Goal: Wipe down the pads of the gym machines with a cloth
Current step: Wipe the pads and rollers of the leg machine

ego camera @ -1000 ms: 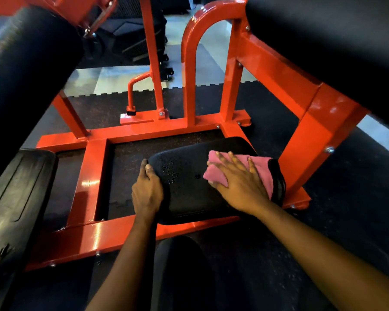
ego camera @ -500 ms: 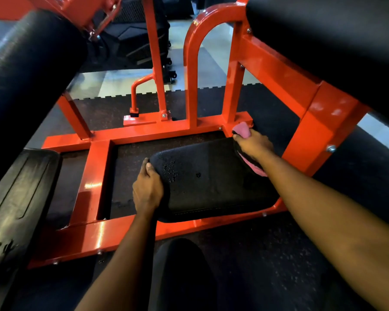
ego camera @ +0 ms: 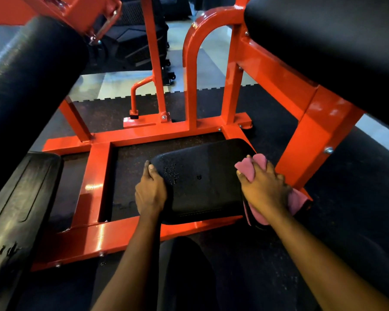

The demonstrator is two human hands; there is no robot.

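The right hand bunches the pink cloth under curled, close-set fingers on the right edge of the low black pad. The left hand clasps the opposite edge. Soft and light, the cloth probably handles best wadded under the palm.

The left hand and right hand are bare, the forearms too. Dark cloth covers a knee at lower centre.
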